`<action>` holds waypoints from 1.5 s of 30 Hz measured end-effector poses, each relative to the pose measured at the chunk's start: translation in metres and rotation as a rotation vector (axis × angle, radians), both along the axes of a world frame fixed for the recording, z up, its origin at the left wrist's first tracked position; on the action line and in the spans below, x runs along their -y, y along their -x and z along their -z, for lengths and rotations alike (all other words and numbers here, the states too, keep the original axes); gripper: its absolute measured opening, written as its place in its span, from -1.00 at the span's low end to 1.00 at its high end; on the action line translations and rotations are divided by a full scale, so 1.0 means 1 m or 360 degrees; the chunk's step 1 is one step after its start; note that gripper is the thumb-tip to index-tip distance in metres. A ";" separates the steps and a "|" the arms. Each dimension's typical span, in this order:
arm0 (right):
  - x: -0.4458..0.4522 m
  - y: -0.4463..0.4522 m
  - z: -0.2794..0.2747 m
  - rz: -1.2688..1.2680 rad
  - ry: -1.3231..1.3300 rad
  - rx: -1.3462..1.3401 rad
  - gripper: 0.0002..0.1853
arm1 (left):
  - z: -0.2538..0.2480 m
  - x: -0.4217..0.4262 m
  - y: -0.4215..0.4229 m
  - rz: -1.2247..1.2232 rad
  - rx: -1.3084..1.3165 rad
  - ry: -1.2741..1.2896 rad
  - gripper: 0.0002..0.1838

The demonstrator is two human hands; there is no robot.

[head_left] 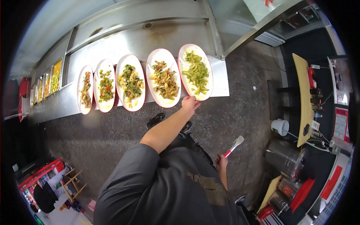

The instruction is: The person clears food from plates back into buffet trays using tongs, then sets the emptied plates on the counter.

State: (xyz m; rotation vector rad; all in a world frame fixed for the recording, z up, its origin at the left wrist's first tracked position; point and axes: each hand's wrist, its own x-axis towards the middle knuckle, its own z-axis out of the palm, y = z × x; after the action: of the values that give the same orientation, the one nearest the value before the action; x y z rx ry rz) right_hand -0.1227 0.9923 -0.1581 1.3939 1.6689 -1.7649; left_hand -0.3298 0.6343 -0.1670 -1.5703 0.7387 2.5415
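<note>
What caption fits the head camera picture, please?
Five oval plates of food: left hand gripping one's rim, right hand holding a red-handled utensil.

White, red-rimmed plates, red-and-silver utensil, speckled dark-grey floor, charcoal shirt

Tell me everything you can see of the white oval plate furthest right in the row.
The white oval plate with a thin red rim looks smooth, perhaps ceramic or plastic. It sits at the row's right end on the shiny metal counter, long axis pointing roughly forward, near end slightly past the counter's edge. Green strips of food lie heaped along its middle. The left hand holds its near rim; whether that end is lifted is unclear.
</note>
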 end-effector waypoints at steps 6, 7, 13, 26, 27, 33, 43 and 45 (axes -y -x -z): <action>-0.004 -0.014 0.017 0.0071 0.0139 -0.0029 -0.87 | -0.051 0.041 -0.015 -0.0005 -0.0308 0.0007 -0.67; -0.001 -0.016 0.018 0.0120 0.0152 -0.0018 -0.87 | -0.070 0.046 -0.015 0.0007 -0.0304 0.0049 -0.62; 0.018 -0.051 0.029 0.0170 0.0147 0.0031 -0.86 | -0.103 0.088 -0.022 0.0152 -0.0559 -0.0022 -0.48; 0.167 -0.176 -0.032 0.0667 0.0072 -0.0200 -0.85 | -0.111 0.243 -0.053 0.0722 -0.0688 -0.0350 -0.53; 0.183 -0.185 -0.035 0.0661 0.0069 -0.0191 -0.84 | -0.115 0.256 -0.065 0.0732 -0.0744 -0.0364 -0.51; 0.267 -0.235 -0.039 0.0690 0.0156 -0.0290 -0.78 | -0.146 0.338 -0.145 0.0984 -0.0722 -0.0303 -0.47; 0.362 -0.281 -0.027 0.0512 0.0473 -0.0342 -0.57 | -0.165 0.476 -0.327 0.0884 -0.0781 -0.0152 -0.44; 0.385 -0.298 -0.027 0.0423 0.0504 -0.0342 -0.53 | -0.168 0.504 -0.367 0.0820 -0.0709 -0.0170 -0.47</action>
State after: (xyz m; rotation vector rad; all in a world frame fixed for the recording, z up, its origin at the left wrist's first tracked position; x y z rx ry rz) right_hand 0.1758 0.6070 -0.1316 1.3668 1.2650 -2.2822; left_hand 0.0376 0.1301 0.0011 -0.6589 0.8842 2.4781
